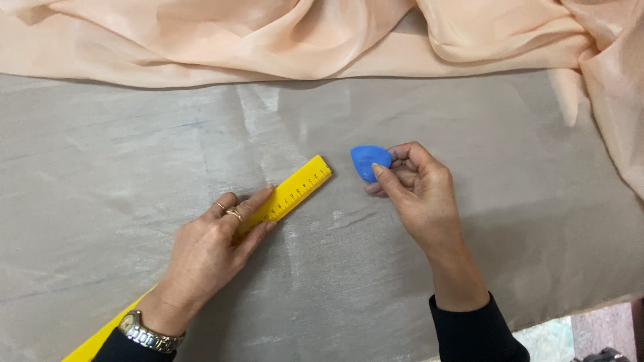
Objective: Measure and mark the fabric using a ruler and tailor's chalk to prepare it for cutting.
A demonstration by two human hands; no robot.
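Observation:
A long yellow ruler [298, 189] lies slantwise on a grey-beige sheet of fabric [134, 161]. My left hand [215, 248] lies flat on top of it, fingers pressing it down, with rings on two fingers and a metal watch at the wrist. The ruler's far end sticks out past my fingertips; its near end shows below my wrist at the bottom left. My right hand [419, 194] is just right of the ruler's tip, pinching a flat blue piece of tailor's chalk [369, 161] between thumb and fingers, held just above the cloth.
Loose peach-coloured fabric [302, 37] is bunched along the far side and hangs down the right edge [617, 107]. The grey fabric ends at the bottom right, where patterned floor [557, 332] shows.

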